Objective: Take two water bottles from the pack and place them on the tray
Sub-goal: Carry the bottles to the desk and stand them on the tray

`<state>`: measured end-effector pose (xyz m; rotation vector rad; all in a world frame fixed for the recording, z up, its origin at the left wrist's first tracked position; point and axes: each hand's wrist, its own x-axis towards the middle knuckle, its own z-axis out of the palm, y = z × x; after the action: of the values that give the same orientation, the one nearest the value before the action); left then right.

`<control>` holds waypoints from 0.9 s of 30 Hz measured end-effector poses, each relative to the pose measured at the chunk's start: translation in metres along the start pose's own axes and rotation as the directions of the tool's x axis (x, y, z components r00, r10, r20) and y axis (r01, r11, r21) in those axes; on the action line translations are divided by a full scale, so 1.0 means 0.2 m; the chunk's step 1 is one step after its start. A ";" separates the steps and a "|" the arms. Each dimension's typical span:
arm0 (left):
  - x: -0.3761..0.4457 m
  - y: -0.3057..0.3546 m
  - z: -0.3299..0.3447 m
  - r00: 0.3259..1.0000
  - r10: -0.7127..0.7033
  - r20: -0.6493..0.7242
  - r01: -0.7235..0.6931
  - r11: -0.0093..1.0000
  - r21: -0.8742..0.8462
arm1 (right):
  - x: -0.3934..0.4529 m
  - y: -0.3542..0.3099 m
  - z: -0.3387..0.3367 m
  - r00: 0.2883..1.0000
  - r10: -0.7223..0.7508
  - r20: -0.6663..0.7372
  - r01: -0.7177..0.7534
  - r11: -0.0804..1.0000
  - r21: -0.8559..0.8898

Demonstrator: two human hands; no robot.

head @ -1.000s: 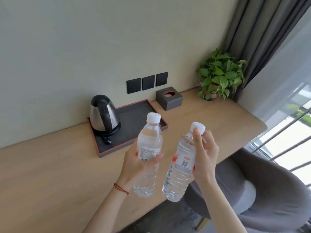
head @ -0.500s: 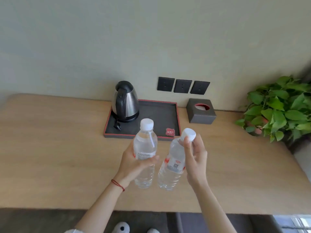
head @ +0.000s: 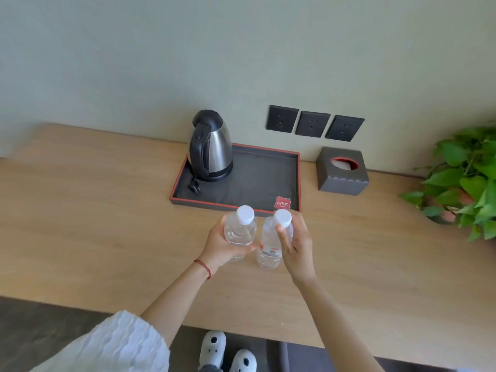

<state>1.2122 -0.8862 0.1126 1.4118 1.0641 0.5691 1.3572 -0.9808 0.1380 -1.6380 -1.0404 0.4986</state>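
My left hand (head: pixel 218 245) grips a clear water bottle (head: pixel 239 229) with a white cap, held upright above the wooden desk. Beside it, my right hand (head: pixel 296 247) grips a second clear bottle (head: pixel 270 247) with a white cap and a red-and-white label. Both bottles hover side by side just in front of the near rim of the dark tray (head: pixel 268 178) with red edging. The tray's right half is bare apart from a small red packet (head: pixel 282 203) at its near right corner. The bottle pack is out of view.
A steel kettle (head: pixel 210 146) with its plug stands on the tray's left part. A dark tissue box (head: pixel 342 171) sits right of the tray, a potted plant (head: pixel 467 178) further right. Three wall sockets (head: pixel 314 123) are behind. Slippers (head: pixel 228 353) show below the desk edge.
The view has swung from the desk's right end to face the tray squarely. Both hands have carried the bottles forward, close to the tray's near rim, and brought them nearer each other.
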 end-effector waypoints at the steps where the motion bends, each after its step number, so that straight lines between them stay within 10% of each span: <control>1: 0.01 -0.02 0.01 1.000 -0.013 -0.008 0.013 1.000 0.000 | 0.00 0.02 0.00 1.000 0.005 -0.002 -0.005 1.000 -0.010; 20: 0.01 0.02 0.00 0.992 0.012 0.128 -0.008 0.999 -0.036 | 0.00 0.06 -0.12 0.993 -0.115 0.012 0.115 0.972 -0.207; 27: 0.05 0.37 -0.09 0.868 0.447 0.219 -0.493 0.829 0.263 | 0.08 -0.08 -0.17 0.976 -0.196 0.093 0.217 0.858 -0.465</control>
<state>1.2210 -0.8588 0.1827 1.9933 0.6968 0.6542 1.3851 -0.9867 0.1667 -1.9130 -1.4351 0.1353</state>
